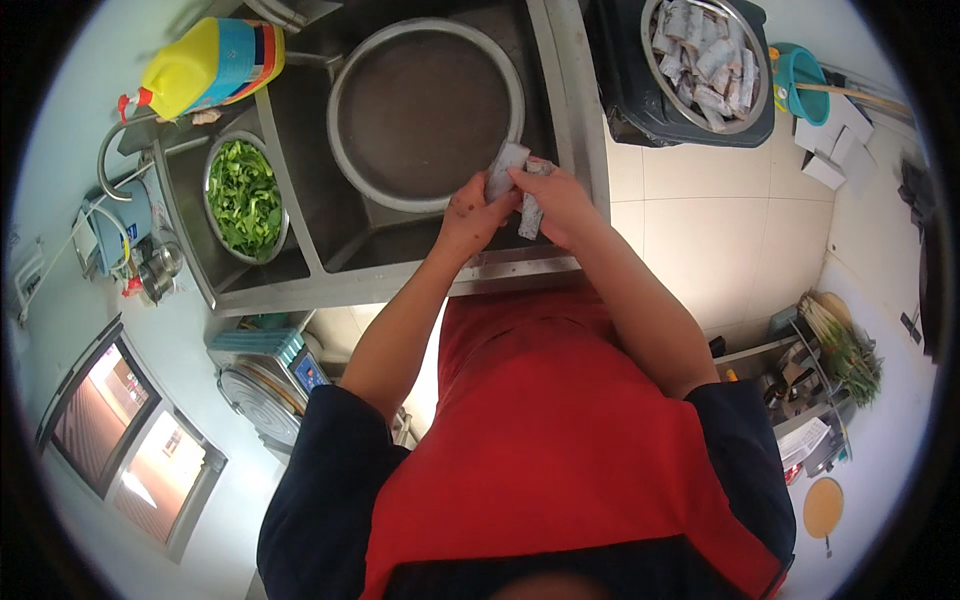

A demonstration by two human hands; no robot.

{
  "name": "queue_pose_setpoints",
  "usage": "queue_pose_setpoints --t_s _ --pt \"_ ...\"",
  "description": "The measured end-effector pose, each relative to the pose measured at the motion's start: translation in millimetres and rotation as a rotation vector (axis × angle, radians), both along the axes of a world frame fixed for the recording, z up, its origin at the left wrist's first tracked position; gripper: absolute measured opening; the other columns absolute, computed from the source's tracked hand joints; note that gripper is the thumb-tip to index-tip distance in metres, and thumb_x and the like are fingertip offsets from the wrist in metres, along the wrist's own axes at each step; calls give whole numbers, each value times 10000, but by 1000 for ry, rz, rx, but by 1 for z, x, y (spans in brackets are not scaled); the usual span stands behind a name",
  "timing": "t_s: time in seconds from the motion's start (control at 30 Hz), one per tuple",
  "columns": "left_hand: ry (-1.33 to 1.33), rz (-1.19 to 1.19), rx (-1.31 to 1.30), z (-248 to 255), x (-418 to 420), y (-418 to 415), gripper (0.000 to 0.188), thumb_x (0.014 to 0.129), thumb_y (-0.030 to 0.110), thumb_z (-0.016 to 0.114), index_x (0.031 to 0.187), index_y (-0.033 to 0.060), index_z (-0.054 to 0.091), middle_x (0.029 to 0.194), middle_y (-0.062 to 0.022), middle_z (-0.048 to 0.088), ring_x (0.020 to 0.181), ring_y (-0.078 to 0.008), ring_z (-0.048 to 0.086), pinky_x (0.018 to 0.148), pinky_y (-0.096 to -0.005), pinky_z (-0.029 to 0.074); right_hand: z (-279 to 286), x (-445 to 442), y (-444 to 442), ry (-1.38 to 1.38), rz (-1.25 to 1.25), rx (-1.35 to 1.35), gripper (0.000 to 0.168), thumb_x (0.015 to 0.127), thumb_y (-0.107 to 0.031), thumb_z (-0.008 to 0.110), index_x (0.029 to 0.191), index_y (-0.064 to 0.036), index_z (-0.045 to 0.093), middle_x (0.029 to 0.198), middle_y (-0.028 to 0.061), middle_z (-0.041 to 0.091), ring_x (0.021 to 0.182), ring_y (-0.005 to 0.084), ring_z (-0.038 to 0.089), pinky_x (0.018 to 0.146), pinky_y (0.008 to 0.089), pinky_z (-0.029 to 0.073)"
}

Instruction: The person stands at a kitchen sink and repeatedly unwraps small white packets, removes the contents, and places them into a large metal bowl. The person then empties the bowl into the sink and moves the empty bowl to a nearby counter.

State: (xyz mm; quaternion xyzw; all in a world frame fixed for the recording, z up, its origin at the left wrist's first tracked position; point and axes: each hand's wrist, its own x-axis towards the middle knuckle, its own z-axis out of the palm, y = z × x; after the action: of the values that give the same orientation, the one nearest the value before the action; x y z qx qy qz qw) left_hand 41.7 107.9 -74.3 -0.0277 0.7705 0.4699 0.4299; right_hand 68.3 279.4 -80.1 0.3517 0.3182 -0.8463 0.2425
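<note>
Over the near right rim of a large round metal basin point(339, 161), both hands hold cut fish pieces close together. My left hand point(471, 216) grips a pale, silvery fish piece point(508, 166) that sticks up past the fingers. A second silvery fish piece point(531, 214) hangs down from my right hand point(564, 202). My right thumb lies against the first piece. The basin sits in a stainless steel sink point(341, 247); its inside looks dark, and I cannot tell how much water is in it.
A metal bowl of fish pieces point(709, 64) rests on a black bin point(630, 112) to the right. Chopped greens point(244, 199) fill a bowl in the left sink compartment. A yellow jug point(180, 67) and a curved faucet point(105, 161) stand beyond it. A teal bucket point(808, 86) is far right.
</note>
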Motion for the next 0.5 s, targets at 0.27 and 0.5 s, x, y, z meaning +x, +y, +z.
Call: queue_pose_setpoints --t_s 0.27,0.5 --pt "436 -381 -100 -98 35 -53 366 1003 267 531 1295 54 593 1076 -163 689 963 -248 670 875 -347 523 14 1 21 -63 -197 -178 557 1073 -435 416 1476 -51 434 1443 165 541 1317 297 522 1051 454 440" --pt "52 71 189 12 -4 -26 394 956 268 662 1235 -5 612 1094 -111 677 982 -184 656 877 -331 520 21 -17 -25 146 -169 -269 573 1103 -437 301 1476 -18 422 1459 171 528 1238 264 564 1066 422 441"
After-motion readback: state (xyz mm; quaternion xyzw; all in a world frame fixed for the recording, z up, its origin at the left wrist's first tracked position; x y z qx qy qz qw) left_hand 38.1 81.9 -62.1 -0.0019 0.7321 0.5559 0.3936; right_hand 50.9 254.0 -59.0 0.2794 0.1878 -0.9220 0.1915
